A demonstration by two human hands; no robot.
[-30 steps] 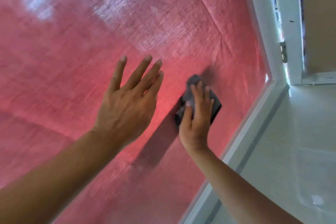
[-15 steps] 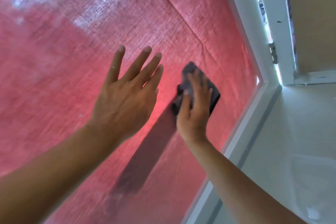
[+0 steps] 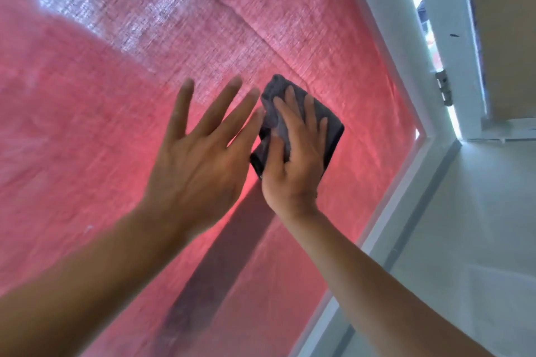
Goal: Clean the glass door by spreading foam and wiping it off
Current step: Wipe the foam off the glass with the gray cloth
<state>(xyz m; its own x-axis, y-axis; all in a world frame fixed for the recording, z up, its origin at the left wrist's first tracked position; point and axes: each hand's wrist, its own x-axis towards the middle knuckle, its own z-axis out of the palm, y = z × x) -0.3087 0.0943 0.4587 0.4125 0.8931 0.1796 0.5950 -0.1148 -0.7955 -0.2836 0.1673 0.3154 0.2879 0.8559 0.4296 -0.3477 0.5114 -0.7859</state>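
— Both hands had climbed the glass door (image 3: 87, 130) since the earlier view. The right hand (image 3: 293, 165) was pushing its dark cloth (image 3: 333, 136) up and away from the white frame corner (image 3: 426, 139), wasn't it?

— It was. Behind it a longer clean stripe (image 3: 208, 275) had opened in the foam haze, running down from the cloth and away from that corner, showing the weave of the red curtain (image 3: 304, 23) more sharply than the milky glass either side.

— How were the hands set?

— Nearest the camera, the left hand (image 3: 197, 165) was spread, fingers straight and splayed, grasping nothing. Whether the palm truly touched the pane I couldn't tell; it was blurred. Just beside it, on the corner's side, the right hand lay flat on the folded cloth, fingers extended over it, pressing it against the glass rather than clenching it.

— And farther off?

— Above both hands, farther from the corner, the upper pane already looked clearer, pale and textured. Beyond the frame corner sat a hinge (image 3: 443, 90) and a bright gap.

— So where did that leave the job?

— Partway through wiping, I'd judge. A broad cloudy area remained on the side of the hands away from the corner, so more passes looked necessary, each overlapping the stripe.
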